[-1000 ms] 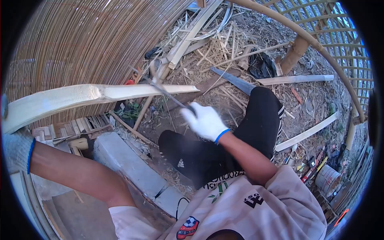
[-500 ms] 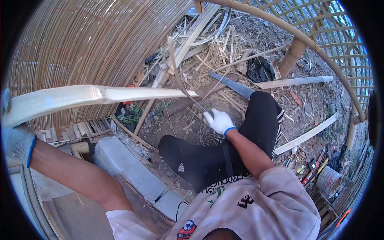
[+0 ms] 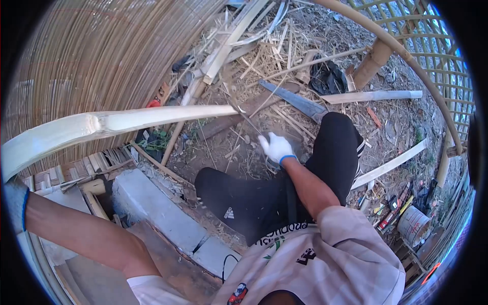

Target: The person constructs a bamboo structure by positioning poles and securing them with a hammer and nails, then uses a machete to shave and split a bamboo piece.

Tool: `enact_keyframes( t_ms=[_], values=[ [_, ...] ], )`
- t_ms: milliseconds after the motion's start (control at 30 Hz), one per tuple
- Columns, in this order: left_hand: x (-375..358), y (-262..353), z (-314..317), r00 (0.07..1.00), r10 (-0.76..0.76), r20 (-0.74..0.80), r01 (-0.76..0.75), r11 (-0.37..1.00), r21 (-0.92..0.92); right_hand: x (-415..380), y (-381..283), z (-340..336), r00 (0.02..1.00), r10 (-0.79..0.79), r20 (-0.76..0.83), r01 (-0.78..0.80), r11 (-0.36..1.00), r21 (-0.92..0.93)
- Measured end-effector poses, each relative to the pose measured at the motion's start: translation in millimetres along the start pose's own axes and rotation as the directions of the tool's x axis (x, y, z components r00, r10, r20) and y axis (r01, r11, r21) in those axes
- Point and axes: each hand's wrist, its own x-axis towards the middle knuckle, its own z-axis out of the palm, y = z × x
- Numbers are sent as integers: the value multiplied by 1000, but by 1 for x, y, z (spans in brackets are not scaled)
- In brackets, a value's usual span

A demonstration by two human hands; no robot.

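Observation:
A long pale split bamboo strip (image 3: pixel 152 116) reaches from the left edge to the middle of the head view, with a node partway along. My left hand (image 3: pixel 14 198), in a white glove with a blue cuff, grips its near end; the fingers are largely cut off by the frame edge. My right hand (image 3: pixel 277 147), gloved likewise, is closed around the handle of a knife (image 3: pixel 249 121). Its thin dark blade meets the strip's far tip, and the blade's outer part is blurred. The knife's handle is hidden in the glove.
A hand saw (image 3: pixel 295 99) lies on the ground beyond my right knee. Bamboo shavings (image 3: pixel 269 56) and a black plastic bag (image 3: pixel 328 76) lie ahead. Left are a slatted bamboo screen (image 3: pixel 112 56) and concrete blocks (image 3: pixel 157 208). A white bucket (image 3: pixel 414 226) and tools are at right.
The bamboo strip and my left hand have shifted left and down in the view, with the strip's tip also higher. The knife's blurred blade has changed angle at the tip; my right hand moved slightly.

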Motion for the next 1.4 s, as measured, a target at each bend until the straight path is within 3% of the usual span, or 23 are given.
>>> enact_keyframes(
  t_ms=[67, 167, 267, 300, 333, 400, 467, 567, 667, 800, 833, 900, 1000, 1033, 1133, 1200, 1267, 1300, 1333, 1400],
  values=[
    [-3, -6, 6, 993, 87, -85, -80, 993, 84, 9, 13, 16, 1000, -5, 5, 5, 1000, 18],
    [-10, -16, 18, 961, 194, -197, -157, 970, 188, -2, -7, -13, 995, -39, 95, 38, 999, 13],
    [9, -12, -15, 982, 93, -165, -71, 988, 136, -34, -17, -20, 986, -164, 26, 159, 980, 118],
    [3, -12, 2, 987, 56, -148, -52, 998, 32, -36, -14, -20, 989, -147, 15, 145, 984, 99],
    [-5, -17, 12, 981, 47, -187, -34, 997, 68, -40, -10, -18, 991, -135, 17, 133, 988, 78],
    [-7, -22, 27, 963, 95, -253, -62, 989, 133, -6, 33, 14, 993, 94, 74, -94, 996, -12],
    [4, -23, 7, 972, 117, -203, -92, 988, 127, 9, 44, 24, 996, 80, 47, -78, 996, -35],
    [-7, -20, 9, 969, 90, -229, -66, 992, 111, 17, 41, 12, 937, 122, 328, -222, 932, 288],
    [-18, -8, 23, 948, 109, -298, -71, 989, 133, -4, 14, -5, 995, -12, 99, 1, 993, 116],
    [-44, 4, 92, 833, 205, -515, -21, 940, 340, -70, -75, -57, 976, -185, 114, 145, 947, 287],
    [-45, 10, 84, 850, 128, -511, -8, 973, 229, -88, -100, -73, 956, -273, 109, 213, 900, 381],
    [-34, 8, -13, 977, -25, -211, -7, 988, -151, -118, -140, -82, 900, -433, 55, 355, 799, 484],
    [-34, 10, -46, 992, -92, -85, 60, 947, -317, -148, -181, -81, 786, -608, -114, 555, 612, 563],
    [-37, 11, -51, 993, -87, -82, 56, 946, -320, -152, -188, -79, 781, -614, -109, 562, 616, 552],
    [-42, 13, -59, 994, -77, -72, 48, 941, -334, -129, -170, -58, 877, -481, -7, 414, 747, 520],
    [-48, 13, -59, 990, -75, -121, 41, 964, -262, -98, -129, -29, 943, -332, -15, 297, 820, 489],
    [-48, 13, -58, 981, -75, -180, 48, 988, -147, -73, -84, -18, 986, -147, 81, 103, 911, 400],
    [-46, 12, -58, 978, -70, -195, 49, 992, -113, -55, -51, 6, 994, -103, 31, 84, 924, 374],
    [-46, 10, -65, 980, -61, -191, 37, 991, -127, -52, -36, 4, 994, -64, 92, 32, 951, 307],
    [-45, 1, -70, 979, -51, -200, 17, 985, -169, -64, -43, -1, 994, -70, 81, 42, 950, 310]
  ],
)
